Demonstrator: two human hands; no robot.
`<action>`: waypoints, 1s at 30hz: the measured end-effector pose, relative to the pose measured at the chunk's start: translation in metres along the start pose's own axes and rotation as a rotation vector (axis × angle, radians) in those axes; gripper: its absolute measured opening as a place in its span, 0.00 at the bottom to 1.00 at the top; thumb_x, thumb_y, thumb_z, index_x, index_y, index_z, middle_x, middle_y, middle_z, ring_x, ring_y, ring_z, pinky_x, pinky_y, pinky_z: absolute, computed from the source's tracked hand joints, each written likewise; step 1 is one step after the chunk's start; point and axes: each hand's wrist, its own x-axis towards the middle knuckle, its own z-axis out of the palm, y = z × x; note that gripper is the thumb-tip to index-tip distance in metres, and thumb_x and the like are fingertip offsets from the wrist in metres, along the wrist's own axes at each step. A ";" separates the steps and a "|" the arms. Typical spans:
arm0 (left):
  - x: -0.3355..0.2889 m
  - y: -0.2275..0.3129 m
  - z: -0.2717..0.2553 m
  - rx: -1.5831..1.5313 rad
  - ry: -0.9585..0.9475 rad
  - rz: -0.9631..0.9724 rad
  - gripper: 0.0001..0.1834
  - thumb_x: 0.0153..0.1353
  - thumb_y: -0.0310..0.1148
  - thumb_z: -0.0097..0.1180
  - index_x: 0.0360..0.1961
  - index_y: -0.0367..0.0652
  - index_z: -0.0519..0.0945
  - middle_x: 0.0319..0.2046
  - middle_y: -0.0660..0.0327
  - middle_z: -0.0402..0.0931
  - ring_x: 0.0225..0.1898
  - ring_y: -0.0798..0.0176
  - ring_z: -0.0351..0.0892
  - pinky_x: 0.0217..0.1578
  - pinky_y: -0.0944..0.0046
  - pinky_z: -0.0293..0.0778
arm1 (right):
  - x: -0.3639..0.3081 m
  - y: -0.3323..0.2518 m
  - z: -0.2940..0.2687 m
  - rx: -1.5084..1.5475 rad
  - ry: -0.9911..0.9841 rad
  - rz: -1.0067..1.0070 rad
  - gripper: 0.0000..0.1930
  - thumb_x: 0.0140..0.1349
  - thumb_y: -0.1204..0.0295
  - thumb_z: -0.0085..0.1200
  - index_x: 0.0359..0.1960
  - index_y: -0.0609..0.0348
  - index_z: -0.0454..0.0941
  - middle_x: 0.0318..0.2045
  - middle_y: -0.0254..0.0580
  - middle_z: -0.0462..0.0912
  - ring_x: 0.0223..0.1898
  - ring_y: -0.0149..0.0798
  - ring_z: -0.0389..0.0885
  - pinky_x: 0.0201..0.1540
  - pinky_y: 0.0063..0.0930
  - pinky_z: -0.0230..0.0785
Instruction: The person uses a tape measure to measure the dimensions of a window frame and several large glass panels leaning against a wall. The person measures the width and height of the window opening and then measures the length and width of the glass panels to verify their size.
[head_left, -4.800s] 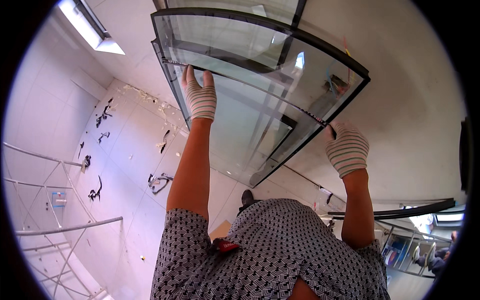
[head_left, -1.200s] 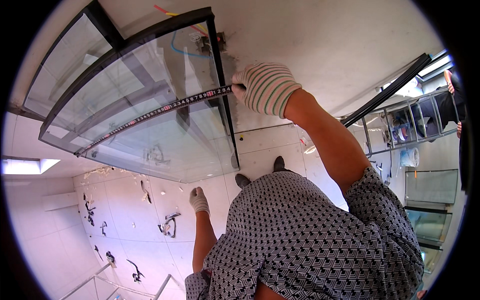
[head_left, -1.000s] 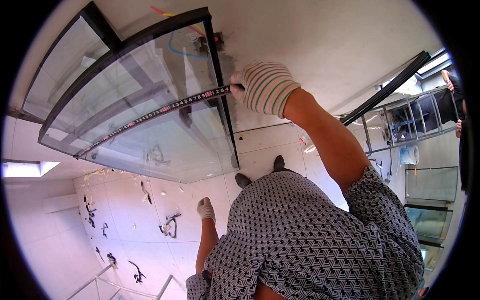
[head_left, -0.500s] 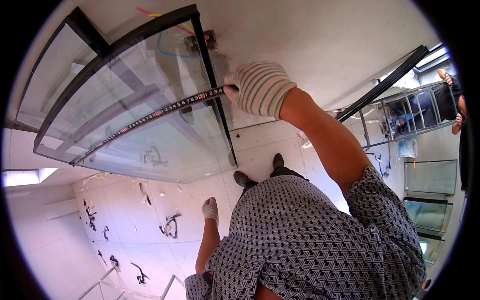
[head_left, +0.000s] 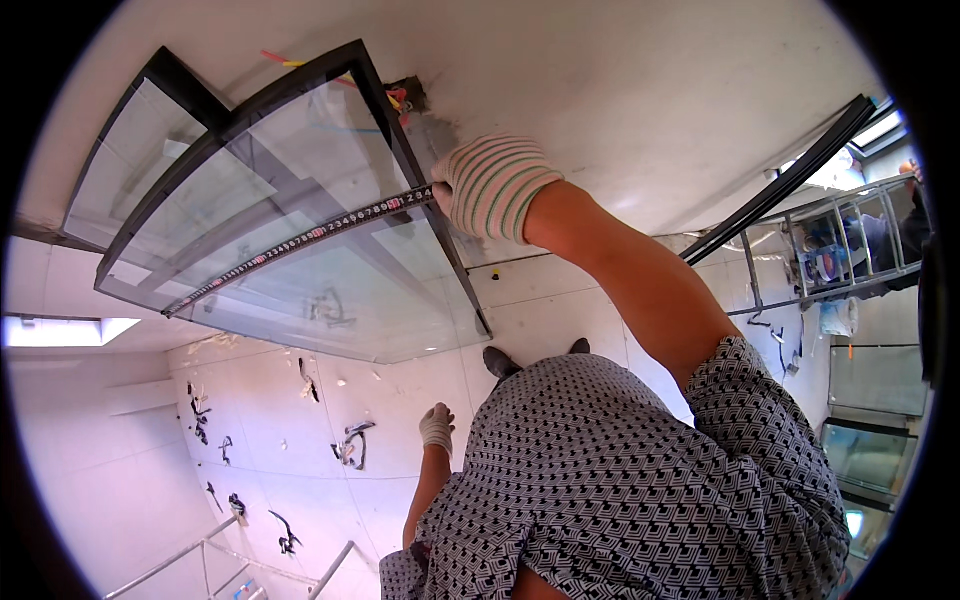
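Tape measure (head_left: 300, 240) end hidden under right hand (head_left: 490, 185) glove

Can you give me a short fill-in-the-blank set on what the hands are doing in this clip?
1. The right hand presses a ____ across the glass pane.
2. Both hands wear striped knit ____.
3. The left hand hangs low and holds ____.
4. The glass pane sits in a ____ frame.

Missing words: tape measure; gloves; nothing; black

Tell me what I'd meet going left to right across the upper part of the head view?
Glass panel in a dark frame → tape measure stretched over it → gloved right hand holding the tape's end → metal rack.
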 end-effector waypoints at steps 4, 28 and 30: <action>-0.009 -0.014 0.007 0.056 -0.085 0.025 0.22 0.62 0.45 0.57 0.49 0.39 0.77 0.35 0.61 0.81 0.31 0.64 0.82 0.27 0.62 0.75 | 0.002 -0.001 0.002 -0.001 -0.019 -0.024 0.14 0.65 0.63 0.45 0.35 0.56 0.82 0.25 0.45 0.82 0.31 0.50 0.81 0.38 0.43 0.74; -0.023 -0.011 0.022 0.002 -0.062 0.022 0.21 0.63 0.45 0.56 0.49 0.40 0.77 0.36 0.61 0.81 0.33 0.63 0.82 0.30 0.62 0.75 | 0.004 0.000 0.005 -0.021 -0.011 -0.062 0.14 0.64 0.63 0.45 0.32 0.57 0.81 0.26 0.47 0.82 0.32 0.52 0.81 0.38 0.45 0.74; -0.024 -0.012 0.022 -0.019 -0.053 0.021 0.21 0.63 0.45 0.56 0.49 0.40 0.77 0.36 0.61 0.81 0.33 0.62 0.82 0.29 0.63 0.75 | 0.006 -0.001 0.004 -0.028 -0.037 -0.051 0.14 0.64 0.63 0.45 0.32 0.57 0.81 0.25 0.47 0.82 0.32 0.52 0.81 0.37 0.44 0.74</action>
